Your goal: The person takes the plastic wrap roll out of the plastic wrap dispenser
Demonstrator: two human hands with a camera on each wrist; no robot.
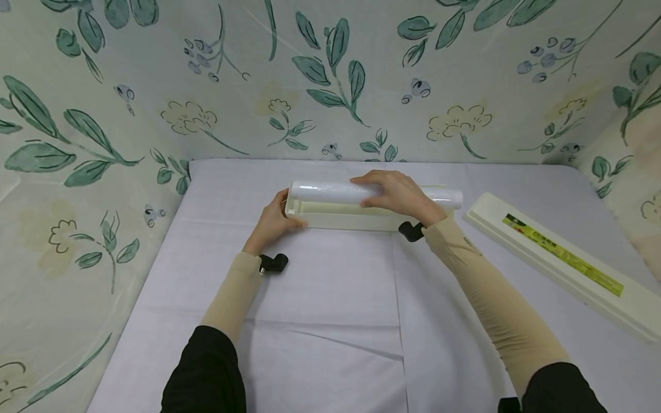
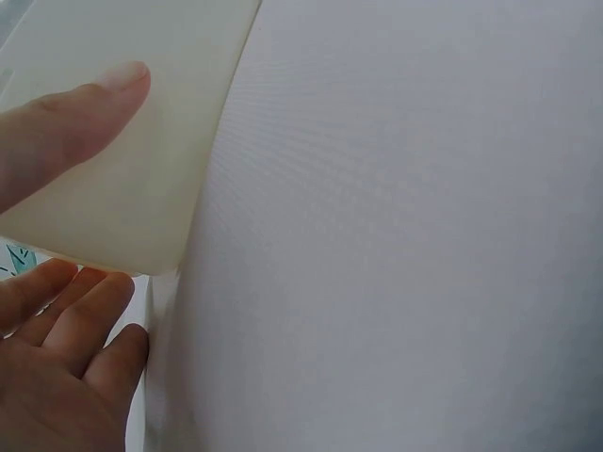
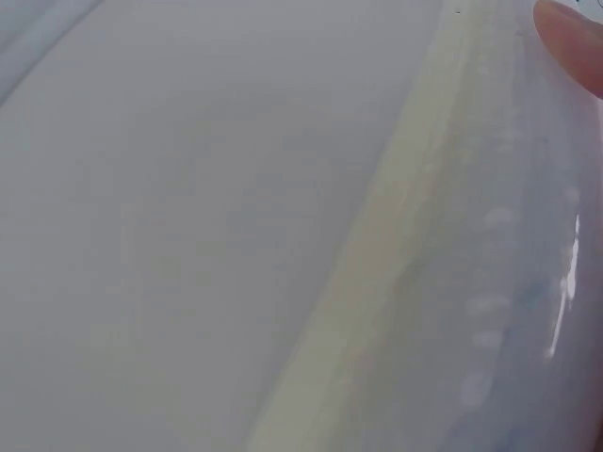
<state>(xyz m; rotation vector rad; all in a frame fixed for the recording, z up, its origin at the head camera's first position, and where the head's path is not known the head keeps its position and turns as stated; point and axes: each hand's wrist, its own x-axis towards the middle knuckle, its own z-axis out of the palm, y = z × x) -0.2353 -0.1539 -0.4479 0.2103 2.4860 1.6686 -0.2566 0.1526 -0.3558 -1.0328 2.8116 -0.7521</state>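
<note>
A long cream cling film dispenser box (image 1: 351, 221) lies across the back of the table with its top off. Along it sits a shiny roll of cling film (image 1: 325, 192), its right end sticking out past the box. My left hand (image 1: 273, 221) grips the box's left end; in the left wrist view the thumb (image 2: 104, 108) presses on the front wall and the fingers are at the end. My right hand (image 1: 395, 192) holds the roll from above near its middle. The right wrist view has the glossy roll (image 3: 537, 282) beside the box's edge (image 3: 367, 254), with one fingertip showing.
The long cream lid (image 1: 547, 258) with a yellow-green label lies slanted on the right side of the table. A white cloth with creases (image 1: 330, 355) covers the table. Leaf-patterned sheeting (image 1: 330, 86) rises behind and at both sides.
</note>
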